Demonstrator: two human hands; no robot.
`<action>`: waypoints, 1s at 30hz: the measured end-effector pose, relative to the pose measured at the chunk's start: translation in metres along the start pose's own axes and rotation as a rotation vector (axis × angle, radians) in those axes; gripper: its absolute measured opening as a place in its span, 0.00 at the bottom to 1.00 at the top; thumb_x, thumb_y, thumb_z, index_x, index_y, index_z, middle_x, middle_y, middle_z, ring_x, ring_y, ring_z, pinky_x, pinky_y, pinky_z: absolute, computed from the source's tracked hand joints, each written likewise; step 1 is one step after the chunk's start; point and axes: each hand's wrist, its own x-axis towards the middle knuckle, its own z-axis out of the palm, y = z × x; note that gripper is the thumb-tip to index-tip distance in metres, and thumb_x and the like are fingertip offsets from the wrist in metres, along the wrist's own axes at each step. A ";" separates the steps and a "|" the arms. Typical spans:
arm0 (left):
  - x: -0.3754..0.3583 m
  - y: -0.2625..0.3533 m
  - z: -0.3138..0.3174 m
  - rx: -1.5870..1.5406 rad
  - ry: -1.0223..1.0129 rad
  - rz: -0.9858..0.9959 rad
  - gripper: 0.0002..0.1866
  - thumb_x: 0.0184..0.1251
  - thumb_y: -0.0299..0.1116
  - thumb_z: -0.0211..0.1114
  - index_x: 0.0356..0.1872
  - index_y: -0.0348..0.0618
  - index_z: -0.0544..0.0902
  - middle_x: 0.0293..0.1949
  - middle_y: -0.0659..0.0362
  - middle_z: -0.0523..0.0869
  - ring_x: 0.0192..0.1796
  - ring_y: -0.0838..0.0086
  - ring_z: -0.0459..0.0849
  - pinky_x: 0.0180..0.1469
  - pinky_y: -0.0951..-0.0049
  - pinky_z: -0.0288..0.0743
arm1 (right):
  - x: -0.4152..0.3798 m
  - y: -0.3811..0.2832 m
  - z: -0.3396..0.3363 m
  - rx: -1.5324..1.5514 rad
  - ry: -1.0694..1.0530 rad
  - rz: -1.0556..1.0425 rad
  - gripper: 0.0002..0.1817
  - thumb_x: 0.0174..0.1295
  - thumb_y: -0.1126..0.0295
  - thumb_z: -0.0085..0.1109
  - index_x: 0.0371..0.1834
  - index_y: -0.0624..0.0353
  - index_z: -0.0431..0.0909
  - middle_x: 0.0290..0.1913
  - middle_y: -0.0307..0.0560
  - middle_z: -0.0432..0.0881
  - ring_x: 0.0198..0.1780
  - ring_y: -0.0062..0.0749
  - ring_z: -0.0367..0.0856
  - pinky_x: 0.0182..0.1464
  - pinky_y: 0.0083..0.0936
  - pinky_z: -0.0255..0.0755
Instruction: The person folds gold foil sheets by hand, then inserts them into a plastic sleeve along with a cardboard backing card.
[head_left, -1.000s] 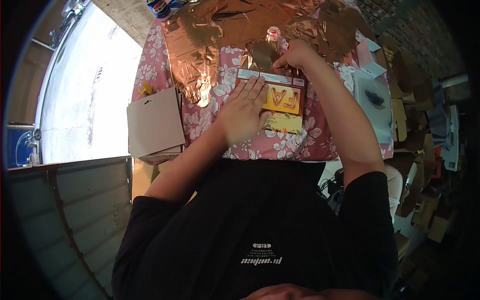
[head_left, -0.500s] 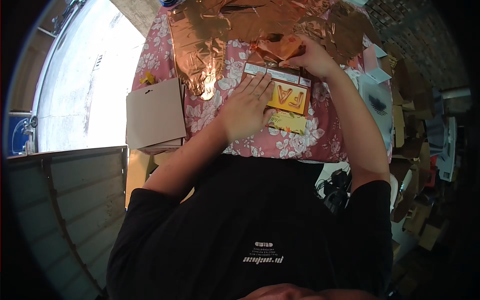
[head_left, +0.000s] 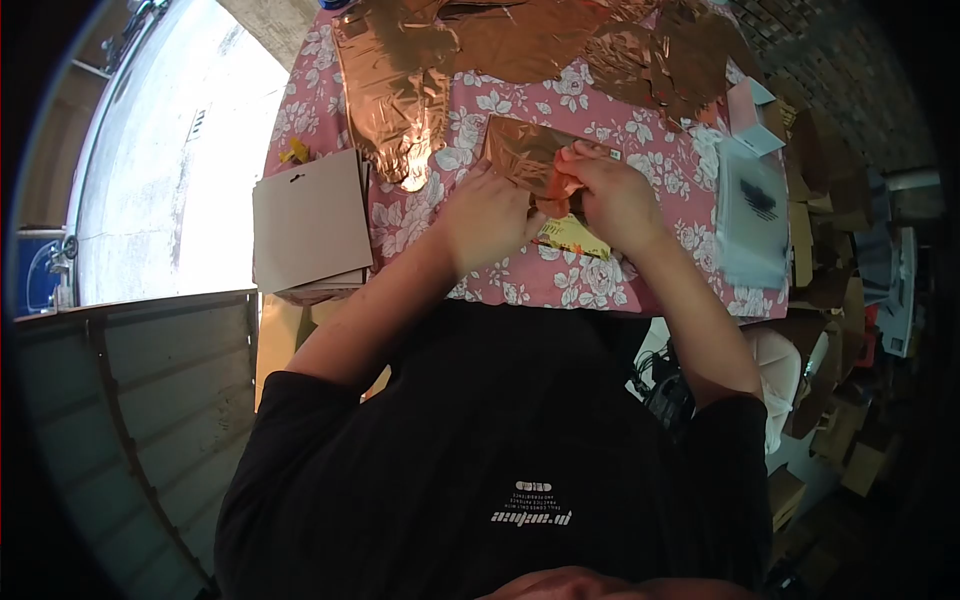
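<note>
A copper-coloured foil balloon [head_left: 530,150], folded into a flat piece, lies over a card with yellow printing. Only the card's floral lower part [head_left: 575,238] shows below it. My right hand [head_left: 618,195] is closed on a crumpled orange-red end of the foil, pulled down over the card. Flat at the left edge lies my left hand [head_left: 485,218]; its thumb points to the card, and the foil partly hides its fingertips. More copper foil balloons [head_left: 395,80] are spread across the back of the table.
A stack of grey-brown cardboard sheets [head_left: 312,222] sits at the table's left edge beside a small yellow item [head_left: 295,150]. On the right are clear plastic bags [head_left: 750,225] and a folded white card [head_left: 755,115]. The flowered pink tablecloth [head_left: 685,165] covers the table.
My right hand has come down and toward me, drawing the foil over the card. The printed letters on the card are now covered. My left hand has shifted slightly left.
</note>
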 end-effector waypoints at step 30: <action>0.044 -0.064 -0.006 -0.033 0.149 0.424 0.36 0.88 0.38 0.59 0.90 0.37 0.63 0.92 0.46 0.60 0.94 0.53 0.55 0.95 0.48 0.44 | -0.046 -0.062 -0.016 -0.050 0.197 -0.092 0.27 0.65 0.67 0.78 0.66 0.64 0.84 0.71 0.59 0.85 0.74 0.61 0.82 0.73 0.46 0.81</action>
